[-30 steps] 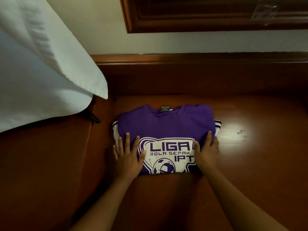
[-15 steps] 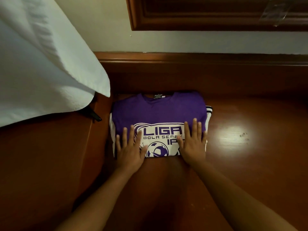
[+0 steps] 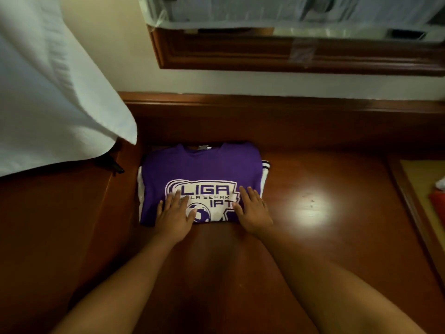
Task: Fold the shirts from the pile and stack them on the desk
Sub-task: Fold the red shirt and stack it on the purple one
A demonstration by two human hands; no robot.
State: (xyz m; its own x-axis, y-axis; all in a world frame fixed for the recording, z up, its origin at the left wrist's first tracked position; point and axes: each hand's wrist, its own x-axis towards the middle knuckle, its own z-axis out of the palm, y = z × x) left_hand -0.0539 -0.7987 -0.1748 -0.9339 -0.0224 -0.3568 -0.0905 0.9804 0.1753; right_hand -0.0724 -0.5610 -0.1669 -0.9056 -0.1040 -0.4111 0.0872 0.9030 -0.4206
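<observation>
Under both my hands the folded purple shirt (image 3: 201,169) lies on the tabletop (image 3: 337,237), atop a white one. Left hand (image 3: 174,214) and right hand (image 3: 252,213) press flat, fingers straight. Placing looks finished; next, fetch another shirt.

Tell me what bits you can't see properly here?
Head view only:
- Shirt under the purple shirt: covered, only white edges show.
- Logo: partly hidden by left hand and right hand.
- Red thing: cut off at right edge.
- Mirror: blurred, cut by top edge.
</observation>
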